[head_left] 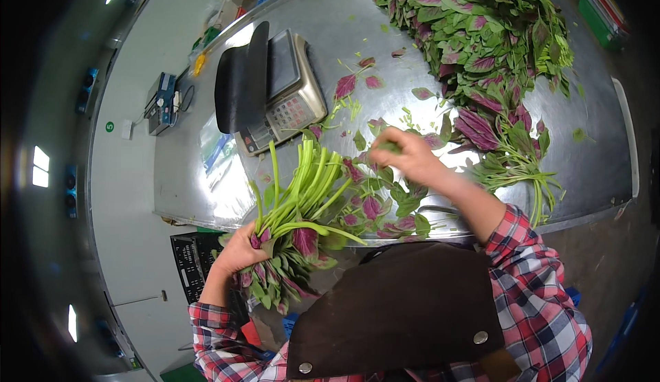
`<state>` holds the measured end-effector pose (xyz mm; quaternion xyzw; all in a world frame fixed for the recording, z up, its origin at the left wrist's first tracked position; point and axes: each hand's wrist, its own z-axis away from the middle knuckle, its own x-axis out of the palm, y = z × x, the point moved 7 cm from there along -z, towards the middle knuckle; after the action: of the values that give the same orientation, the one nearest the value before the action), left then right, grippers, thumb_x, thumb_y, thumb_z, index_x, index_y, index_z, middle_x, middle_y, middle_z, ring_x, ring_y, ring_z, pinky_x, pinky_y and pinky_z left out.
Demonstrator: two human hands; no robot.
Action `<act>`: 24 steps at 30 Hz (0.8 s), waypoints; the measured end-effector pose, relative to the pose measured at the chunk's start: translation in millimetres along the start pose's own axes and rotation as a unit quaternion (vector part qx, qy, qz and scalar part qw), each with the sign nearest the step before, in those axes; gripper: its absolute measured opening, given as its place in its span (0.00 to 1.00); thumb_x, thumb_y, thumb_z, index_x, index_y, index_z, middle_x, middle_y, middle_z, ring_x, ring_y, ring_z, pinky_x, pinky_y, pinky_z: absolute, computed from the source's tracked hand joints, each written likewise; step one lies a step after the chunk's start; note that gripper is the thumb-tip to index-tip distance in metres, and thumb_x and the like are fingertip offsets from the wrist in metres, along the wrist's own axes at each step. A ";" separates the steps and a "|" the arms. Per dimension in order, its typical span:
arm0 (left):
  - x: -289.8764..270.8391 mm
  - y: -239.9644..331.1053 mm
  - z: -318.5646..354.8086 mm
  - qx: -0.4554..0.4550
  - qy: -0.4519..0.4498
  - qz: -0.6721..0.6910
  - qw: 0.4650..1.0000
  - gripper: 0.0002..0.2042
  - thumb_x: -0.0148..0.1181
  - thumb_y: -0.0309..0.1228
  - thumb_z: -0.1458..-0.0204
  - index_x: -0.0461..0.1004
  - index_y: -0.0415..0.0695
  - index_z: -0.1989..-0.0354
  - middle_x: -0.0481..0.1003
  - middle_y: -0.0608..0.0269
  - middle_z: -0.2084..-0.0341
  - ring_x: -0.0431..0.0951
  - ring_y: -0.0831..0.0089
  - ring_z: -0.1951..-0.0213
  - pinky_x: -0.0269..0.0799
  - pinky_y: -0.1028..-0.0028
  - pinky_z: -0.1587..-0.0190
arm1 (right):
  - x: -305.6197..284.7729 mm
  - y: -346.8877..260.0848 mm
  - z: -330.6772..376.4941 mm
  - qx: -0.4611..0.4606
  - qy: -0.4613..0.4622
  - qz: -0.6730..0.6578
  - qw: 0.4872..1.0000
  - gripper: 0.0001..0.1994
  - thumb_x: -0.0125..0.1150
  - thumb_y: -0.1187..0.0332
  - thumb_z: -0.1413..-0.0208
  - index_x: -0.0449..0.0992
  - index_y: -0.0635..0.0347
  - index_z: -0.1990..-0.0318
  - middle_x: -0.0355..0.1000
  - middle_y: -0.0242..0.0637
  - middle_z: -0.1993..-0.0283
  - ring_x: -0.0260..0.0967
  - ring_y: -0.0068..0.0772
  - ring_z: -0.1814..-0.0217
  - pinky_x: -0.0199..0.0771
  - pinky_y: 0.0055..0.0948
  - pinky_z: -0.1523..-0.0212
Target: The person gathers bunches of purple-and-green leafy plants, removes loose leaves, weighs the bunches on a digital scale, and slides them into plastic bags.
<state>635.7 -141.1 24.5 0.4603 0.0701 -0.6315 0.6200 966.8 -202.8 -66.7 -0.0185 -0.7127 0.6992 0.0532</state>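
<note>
My left hand (pixel 240 249) is closed round a bunch of red-and-green amaranth (pixel 302 186), at the near left edge of the table. The bunch's pale green stems point up and away, while its leaves hang below my fist. Over the scattered leaves to the right, my right hand (pixel 407 156) is raised with its fingers curled together. A bit of green shows at those fingers, too blurred to tell what it is. Under and beside this hand lie loose amaranth leaves (pixel 371 207) and short stem cuttings.
A large amaranth heap (pixel 474 31) covers the far right of the metal table (pixel 584 148), with a smaller bunch (pixel 515 155) nearer me. A digital scale (pixel 292 93) with a black tray (pixel 240 83) stands left. Beyond it, a dark blue boxy device (pixel 162 100) sits by the wall.
</note>
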 end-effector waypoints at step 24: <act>122.6 1.3 35.3 -0.096 0.025 0.578 0.810 0.29 0.64 0.25 0.65 0.66 0.38 0.48 0.73 0.60 0.59 0.73 0.68 0.58 0.68 0.70 0.53 | 7.8 -51.2 -39.4 -0.199 0.067 0.309 0.928 0.09 0.56 0.65 0.49 0.73 0.61 0.67 0.73 0.42 0.71 0.73 0.36 0.73 0.73 0.31 0.70</act>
<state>642.9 -252.7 -36.8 0.3700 -0.1329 -0.1350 0.9095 965.6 -164.0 -14.5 -0.2946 -0.7910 0.5220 -0.1225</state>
